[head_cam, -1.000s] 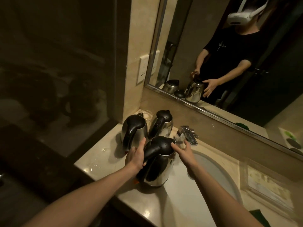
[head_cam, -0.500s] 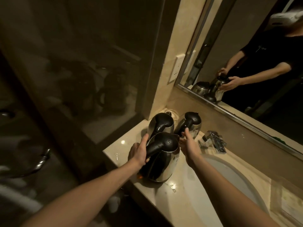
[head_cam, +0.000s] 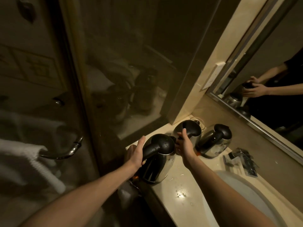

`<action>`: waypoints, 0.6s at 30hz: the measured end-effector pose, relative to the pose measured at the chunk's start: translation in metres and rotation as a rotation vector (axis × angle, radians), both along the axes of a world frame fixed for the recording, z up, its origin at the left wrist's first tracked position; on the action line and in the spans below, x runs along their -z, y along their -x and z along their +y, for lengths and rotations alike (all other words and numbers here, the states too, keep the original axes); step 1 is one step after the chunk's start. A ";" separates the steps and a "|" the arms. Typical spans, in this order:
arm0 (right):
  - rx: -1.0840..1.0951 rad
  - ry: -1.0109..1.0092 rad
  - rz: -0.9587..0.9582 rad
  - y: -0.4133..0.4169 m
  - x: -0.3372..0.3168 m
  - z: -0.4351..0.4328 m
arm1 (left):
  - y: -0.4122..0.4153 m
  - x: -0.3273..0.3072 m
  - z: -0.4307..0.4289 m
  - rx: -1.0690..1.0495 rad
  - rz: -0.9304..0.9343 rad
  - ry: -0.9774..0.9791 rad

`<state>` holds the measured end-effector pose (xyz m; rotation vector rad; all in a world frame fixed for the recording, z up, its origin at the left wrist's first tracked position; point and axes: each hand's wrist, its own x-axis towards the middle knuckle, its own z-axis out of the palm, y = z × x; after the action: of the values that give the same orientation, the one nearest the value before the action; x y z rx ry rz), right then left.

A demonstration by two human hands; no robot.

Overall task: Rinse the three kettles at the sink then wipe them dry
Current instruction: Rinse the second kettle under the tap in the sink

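Now | left hand (head_cam: 134, 154) grip wraps droplet-beaded black handle (head_cam: 157, 147) of rounded steel kettle (head_cam: 164, 167) | right hand (head_cam: 185, 145) grip: cannot tell

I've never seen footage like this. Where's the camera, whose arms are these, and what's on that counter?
No machine here: the arms belong to a person wearing a camera on the head, looking down at their own hands. This is that single view. The left hand grips the black handle of the nearest kettle, at the edge of the counter; the right hand lies against its spout side. A second kettle and a third kettle stand behind, near the tap and sink. The mirror reflects the same person.
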<state>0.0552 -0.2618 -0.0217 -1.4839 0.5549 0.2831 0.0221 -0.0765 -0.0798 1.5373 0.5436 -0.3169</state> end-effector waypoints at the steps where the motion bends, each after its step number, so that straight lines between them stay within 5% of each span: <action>1: 0.005 -0.007 0.002 -0.005 -0.001 0.004 | -0.003 -0.001 0.002 -0.011 -0.008 0.002; 18: -0.049 -0.014 0.019 -0.062 0.007 0.027 | -0.049 0.009 0.013 0.008 -0.034 -0.009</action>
<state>0.1175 -0.2351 -0.0284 -1.4843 0.5308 0.3391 0.0707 -0.0638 -0.0889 1.5516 0.5127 -0.2943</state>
